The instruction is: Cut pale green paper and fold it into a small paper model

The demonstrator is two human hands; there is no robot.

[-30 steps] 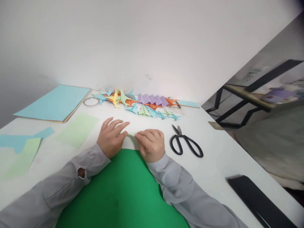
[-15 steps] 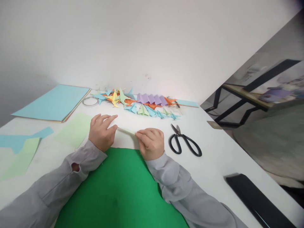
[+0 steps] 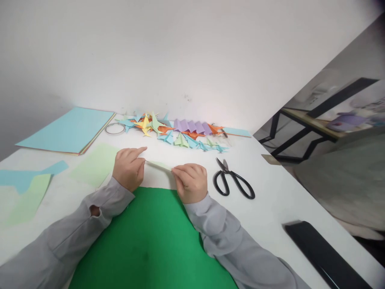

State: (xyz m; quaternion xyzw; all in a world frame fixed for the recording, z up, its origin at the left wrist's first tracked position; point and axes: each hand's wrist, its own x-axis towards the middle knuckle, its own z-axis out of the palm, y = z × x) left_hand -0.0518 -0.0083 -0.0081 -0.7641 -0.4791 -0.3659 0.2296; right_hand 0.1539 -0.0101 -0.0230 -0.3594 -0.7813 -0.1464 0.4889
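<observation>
Over the desk (image 3: pixel 267 204), between both hands: one pale green paper piece (image 3: pixel 159 164), likely light, limp and easily creased, best taken by its ends. Left hand (image 3: pixel 128 168): fingers pinch one end. Right hand (image 3: pixel 191 182): fingers clamp the other.

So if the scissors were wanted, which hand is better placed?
Probably the right hand: the scissors lie nearer it than the left hand, though it pinches the pale green paper.
</observation>
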